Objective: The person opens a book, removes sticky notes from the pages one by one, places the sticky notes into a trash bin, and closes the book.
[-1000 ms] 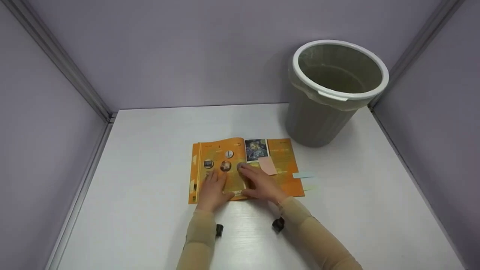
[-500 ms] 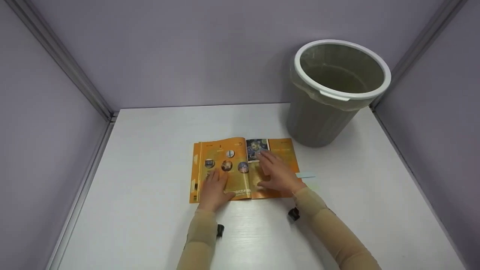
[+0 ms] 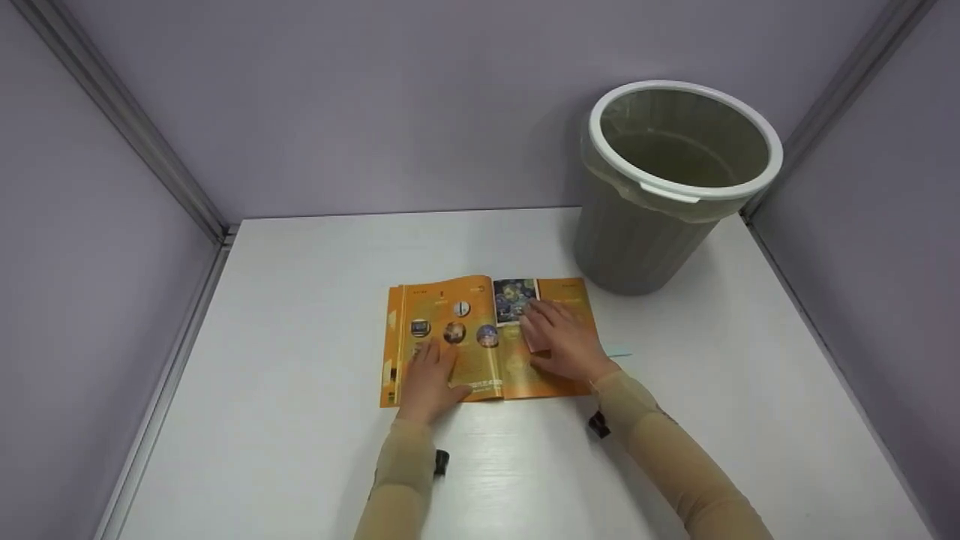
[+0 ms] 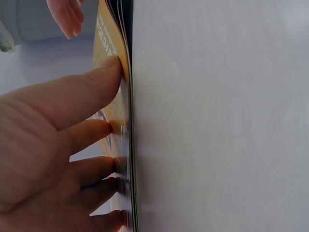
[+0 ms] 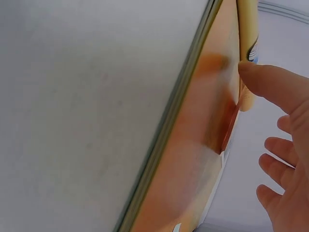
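The left hand (image 4: 48, 159) rests its thumb and fingertips on a thin orange paper magazine (image 4: 107, 43) with white lettering, its layered near edge above a smooth white tabletop (image 4: 217, 121). Farther right, the right hand (image 4: 66, 17) shows its fingers; a dim grey shape (image 4: 38, 21) beyond may be a bin.

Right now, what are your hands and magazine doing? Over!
Left hand on open magazine, left side. Right hand over right side, partly hiding pink note. Grey bin beyond, looks out of the way.
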### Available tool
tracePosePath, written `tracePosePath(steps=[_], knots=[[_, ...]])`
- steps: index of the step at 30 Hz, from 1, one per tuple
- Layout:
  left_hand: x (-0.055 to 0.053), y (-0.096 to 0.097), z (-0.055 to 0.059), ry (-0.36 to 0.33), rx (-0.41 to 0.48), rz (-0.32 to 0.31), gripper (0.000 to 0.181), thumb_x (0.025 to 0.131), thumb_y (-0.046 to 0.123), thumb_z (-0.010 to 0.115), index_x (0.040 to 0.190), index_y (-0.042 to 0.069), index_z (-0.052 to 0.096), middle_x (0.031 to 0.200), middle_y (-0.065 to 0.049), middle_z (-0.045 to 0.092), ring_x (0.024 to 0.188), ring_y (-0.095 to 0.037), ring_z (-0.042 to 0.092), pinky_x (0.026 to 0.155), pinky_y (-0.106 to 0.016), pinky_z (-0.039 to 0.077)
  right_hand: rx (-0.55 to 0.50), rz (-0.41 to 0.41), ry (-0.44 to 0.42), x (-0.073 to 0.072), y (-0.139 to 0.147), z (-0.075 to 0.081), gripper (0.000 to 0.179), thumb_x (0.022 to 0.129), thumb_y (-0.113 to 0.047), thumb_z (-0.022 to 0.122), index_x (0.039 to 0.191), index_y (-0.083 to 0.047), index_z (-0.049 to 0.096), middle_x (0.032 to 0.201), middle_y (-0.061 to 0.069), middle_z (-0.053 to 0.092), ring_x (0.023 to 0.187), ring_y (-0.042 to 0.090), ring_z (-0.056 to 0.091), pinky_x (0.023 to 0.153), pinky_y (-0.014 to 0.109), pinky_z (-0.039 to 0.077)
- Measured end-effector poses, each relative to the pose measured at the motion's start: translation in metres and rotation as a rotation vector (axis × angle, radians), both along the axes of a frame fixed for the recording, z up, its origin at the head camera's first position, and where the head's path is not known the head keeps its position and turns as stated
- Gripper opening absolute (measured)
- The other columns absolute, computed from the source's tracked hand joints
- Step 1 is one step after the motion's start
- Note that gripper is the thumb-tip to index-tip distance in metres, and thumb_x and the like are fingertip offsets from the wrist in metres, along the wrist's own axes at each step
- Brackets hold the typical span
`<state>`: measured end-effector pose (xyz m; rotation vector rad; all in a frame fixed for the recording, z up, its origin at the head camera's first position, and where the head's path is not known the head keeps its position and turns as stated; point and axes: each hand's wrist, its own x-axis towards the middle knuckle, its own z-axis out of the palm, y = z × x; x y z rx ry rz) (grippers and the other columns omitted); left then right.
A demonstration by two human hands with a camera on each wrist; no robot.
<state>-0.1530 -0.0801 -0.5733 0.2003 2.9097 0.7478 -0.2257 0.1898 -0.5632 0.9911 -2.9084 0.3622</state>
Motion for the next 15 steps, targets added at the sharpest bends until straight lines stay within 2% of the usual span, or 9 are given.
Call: tracePosePath(steps=[4,9,15], knots=[[0.0002,-0.0003,-0.0011,0.005,-0.001,-0.003,0.076,0.085,0.035,0.078,0.147,0.004,0.046,0.155,-0.026,0.032,0.144,-0.044,0.024,0.115,-0.057,0.021,0.008,0.012,0.031,-0.0021,0.0004,-0.0025,0.083,0.080,-0.034,0.084,0.147,-0.005,0.044,0.152,0.015,0.041,0.141,0.032,0.035,0.118,0.045,0.023],[-0.0002,0.0002,-0.0013,-0.004,0.016,0.004,0.077,0.085,0.034,0.078,0.148,0.005,0.046,0.155,-0.026,0.030,0.145,-0.044,0.022,0.115,-0.058,0.020,0.029,0.026,0.088,-0.0036,0.0009,-0.0054,0.077,0.080,-0.029,0.084,0.144,-0.006,0.048,0.147,0.016,0.046,0.137,0.032,0.041,0.114,0.046,0.031],[-0.0004,0.0011,-0.0020,-0.002,0.018,0.003,0.076,0.085,0.033,0.079,0.148,0.005,0.046,0.155,-0.025,0.031,0.145,-0.043,0.023,0.115,-0.058,0.020,-0.010,0.013,0.105,-0.0040,-0.0018,-0.0078,0.047,0.093,-0.026,0.071,0.136,-0.011,0.058,0.134,0.011,0.058,0.127,0.029,0.051,0.106,0.045,0.042]])
